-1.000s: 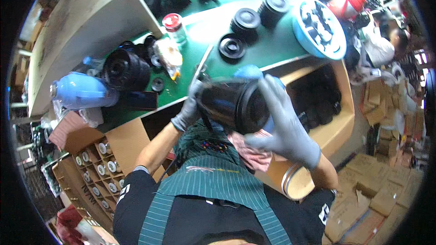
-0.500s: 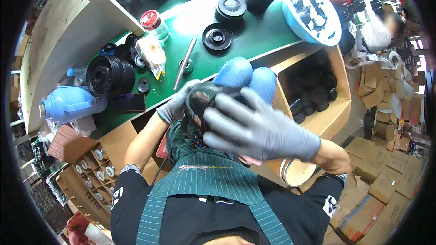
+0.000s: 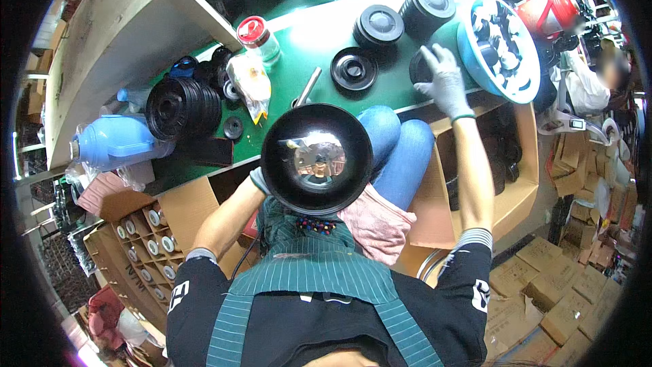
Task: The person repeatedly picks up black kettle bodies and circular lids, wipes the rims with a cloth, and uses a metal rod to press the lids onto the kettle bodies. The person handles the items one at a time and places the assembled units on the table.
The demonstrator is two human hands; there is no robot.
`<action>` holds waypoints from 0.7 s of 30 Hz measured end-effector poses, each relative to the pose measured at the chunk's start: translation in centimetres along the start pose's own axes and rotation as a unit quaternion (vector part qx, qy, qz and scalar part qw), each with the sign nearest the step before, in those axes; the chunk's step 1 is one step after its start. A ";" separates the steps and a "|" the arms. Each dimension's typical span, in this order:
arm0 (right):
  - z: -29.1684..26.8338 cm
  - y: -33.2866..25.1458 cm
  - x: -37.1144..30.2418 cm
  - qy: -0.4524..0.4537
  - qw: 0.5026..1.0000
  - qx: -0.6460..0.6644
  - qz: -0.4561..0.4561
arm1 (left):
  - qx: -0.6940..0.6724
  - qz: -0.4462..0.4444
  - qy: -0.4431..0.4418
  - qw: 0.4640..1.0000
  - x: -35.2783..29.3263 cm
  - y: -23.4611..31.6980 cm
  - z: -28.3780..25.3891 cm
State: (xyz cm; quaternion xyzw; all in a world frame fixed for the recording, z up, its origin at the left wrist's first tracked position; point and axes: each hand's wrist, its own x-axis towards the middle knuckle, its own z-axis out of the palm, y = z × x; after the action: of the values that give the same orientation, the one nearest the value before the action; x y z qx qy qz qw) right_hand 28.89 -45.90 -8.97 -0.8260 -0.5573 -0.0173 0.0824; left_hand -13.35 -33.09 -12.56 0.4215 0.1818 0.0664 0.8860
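green bench (image 3: 299,51) | black lids (image 3: 354,71) (some stacked) — blue basin (image 3: 468,58) | red-lidded jar (image 3: 259,39)

Black short-sleeved shirt (image 3: 285,333) was worn, with grey-and-white striped cuffs (image 3: 477,238) and white sleeve markings (image 3: 480,295), beneath a dark green pinstriped apron (image 3: 312,277). Blue jeans (image 3: 412,163) showed below. Right hand (image 3: 445,85) wore a grey glove (image 3: 451,100), green-edged at the wrist.

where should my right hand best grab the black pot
Probably pinch the pot by its right rim, coming from the right: its round mouth is in full view, and the left hand sits at its lower left, leaving that edge uncovered.
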 end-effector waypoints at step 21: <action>2.5 -23.8 -17.8 -0.005 0.754 0.657 0.018 | 0.690 0.374 0.079 0.615 -10.0 17.6 14.6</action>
State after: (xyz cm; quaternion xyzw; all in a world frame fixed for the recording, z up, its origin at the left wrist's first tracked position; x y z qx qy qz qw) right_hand 0.04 -53.16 -10.78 -0.5786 -0.4170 0.3585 0.6023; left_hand -16.48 -35.15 12.16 0.9329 0.0698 0.2802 0.2151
